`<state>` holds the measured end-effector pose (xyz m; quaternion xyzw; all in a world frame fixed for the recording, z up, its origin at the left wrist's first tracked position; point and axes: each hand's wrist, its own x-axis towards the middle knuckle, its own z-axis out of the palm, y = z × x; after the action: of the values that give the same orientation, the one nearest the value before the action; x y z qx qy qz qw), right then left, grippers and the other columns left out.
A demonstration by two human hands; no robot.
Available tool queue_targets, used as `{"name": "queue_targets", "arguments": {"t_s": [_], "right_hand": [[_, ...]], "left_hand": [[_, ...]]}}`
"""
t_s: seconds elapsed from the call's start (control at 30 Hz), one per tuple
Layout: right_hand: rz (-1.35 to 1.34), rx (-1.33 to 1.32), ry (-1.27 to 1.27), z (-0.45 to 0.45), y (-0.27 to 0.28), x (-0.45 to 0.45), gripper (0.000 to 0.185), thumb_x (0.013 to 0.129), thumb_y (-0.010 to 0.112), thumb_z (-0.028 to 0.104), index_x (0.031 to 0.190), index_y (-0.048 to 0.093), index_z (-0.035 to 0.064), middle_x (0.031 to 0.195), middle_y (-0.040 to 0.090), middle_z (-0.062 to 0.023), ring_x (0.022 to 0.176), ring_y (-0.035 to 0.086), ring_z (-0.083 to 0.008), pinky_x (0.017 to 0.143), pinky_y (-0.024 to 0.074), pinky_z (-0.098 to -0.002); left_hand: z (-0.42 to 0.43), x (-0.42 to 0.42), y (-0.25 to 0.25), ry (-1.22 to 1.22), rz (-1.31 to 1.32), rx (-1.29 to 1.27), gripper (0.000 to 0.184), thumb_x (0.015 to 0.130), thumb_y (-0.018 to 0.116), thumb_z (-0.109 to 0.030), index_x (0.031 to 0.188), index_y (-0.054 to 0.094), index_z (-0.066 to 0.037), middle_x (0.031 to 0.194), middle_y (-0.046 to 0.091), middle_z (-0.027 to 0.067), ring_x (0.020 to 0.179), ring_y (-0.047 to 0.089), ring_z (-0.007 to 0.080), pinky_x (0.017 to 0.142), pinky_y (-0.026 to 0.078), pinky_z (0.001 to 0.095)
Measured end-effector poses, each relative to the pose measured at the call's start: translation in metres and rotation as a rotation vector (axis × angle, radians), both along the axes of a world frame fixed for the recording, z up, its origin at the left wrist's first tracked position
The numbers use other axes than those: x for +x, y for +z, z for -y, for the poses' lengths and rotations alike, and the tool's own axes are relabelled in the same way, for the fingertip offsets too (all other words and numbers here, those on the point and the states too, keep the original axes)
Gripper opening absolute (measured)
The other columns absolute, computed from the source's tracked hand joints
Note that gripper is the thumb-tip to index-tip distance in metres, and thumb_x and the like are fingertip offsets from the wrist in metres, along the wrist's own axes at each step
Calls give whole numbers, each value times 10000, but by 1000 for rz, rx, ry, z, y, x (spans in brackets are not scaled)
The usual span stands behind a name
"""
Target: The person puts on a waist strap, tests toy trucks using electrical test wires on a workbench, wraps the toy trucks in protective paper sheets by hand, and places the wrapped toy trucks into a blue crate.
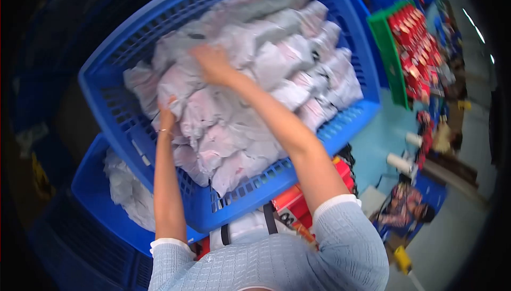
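A large blue plastic basket [234, 211] with slotted walls is heaped with white plastic bags [282, 59], and pinkish contents show through several of them. My left hand [167, 114] is closed on a white plastic bag [175, 88] at the left of the heap; the plastic partly hides its fingers. Farther up the heap, my right hand [210, 65] reaches across the middle and touches the bags. Motion blurs its fingers, so their grip is unclear.
Beneath the basket's left side, another blue bin [93, 184] holds more white bags. A green crate [387, 51] of red packages stands at the right. Beyond it, another person [402, 208] is by a pale blue table [372, 158] with white rolls.
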<state>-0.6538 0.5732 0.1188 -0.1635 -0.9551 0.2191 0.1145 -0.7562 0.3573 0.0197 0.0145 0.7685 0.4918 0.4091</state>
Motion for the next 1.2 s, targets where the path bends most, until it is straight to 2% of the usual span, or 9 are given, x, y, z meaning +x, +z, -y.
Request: {"name": "queue_targets", "arguments": {"t_s": [0.23,0.43,0.53,0.63,0.8,0.9,0.97,1.03,1.2], "right_hand": [[-342,-254,-455,87,107,199,541,643,469,-61,1179,453,14,1164,473,-170,1112,434,-341,957,327,-426],[-279,-77,-1229,221,177,487,444,717,468,-56,1154,459,19,1124,500,-178,1073,479,-323,929,377,-408],[-137,326,-1776,324,179,643,441,705,486,-50,1143,463,-8,1109,507,-186,1010,488,-349,887,392,-414],[352,461,-2349,433,183,741,465,725,596,95,1151,447,-14,1089,511,-202,999,494,-362,871,397,-427],[-5,23,-2308,518,97,809,636,734,655,354,1145,404,-61,1046,540,-247,973,531,-387,825,424,-431],[-50,-117,-2341,505,92,809,602,714,668,412,1039,465,-52,921,595,-242,899,576,-376,755,460,-439],[19,-255,-2380,504,105,817,570,704,676,413,986,481,-43,881,607,-227,870,586,-372,738,465,-444],[84,-377,-2422,509,126,820,540,694,683,414,932,498,-34,842,619,-212,842,596,-368,720,470,-448],[185,-162,-2378,559,177,818,493,691,671,412,899,511,-5,794,629,-181,768,611,-357,670,476,-450]], "left_hand": [[-2,-9,-36,88,-12,270,395,804,597,-176,1174,503,-74,1011,572,20,882,566,148,776,484,305],[-3,39,88,582,-345,40,583,743,666,-292,1158,459,62,1034,561,202,898,579,293,757,504,400],[-9,77,118,359,-775,-40,529,786,623,-261,1194,440,22,1090,549,179,1010,538,258,837,455,349],[-7,226,254,-361,-141,534,359,820,578,-181,1118,509,6,991,575,117,990,538,207,832,433,299],[58,492,462,-1365,214,1036,141,874,513,-131,842,575,-8,799,581,95,750,539,156,652,391,250],[120,597,542,-1534,534,1570,176,811,582,-171,737,605,-14,625,567,65,552,513,151,479,379,236],[181,650,579,-1052,445,1655,146,783,648,-132,701,560,-50,594,537,52,526,512,167,461,394,272],[171,657,601,-1579,589,1760,129,762,657,-111,707,556,-54,628,546,52,538,524,175,469,423,282],[200,687,612,-1795,704,1814,107,630,690,-91,728,674,-51,788,614,67,622,516,171,484,399,274]]}}
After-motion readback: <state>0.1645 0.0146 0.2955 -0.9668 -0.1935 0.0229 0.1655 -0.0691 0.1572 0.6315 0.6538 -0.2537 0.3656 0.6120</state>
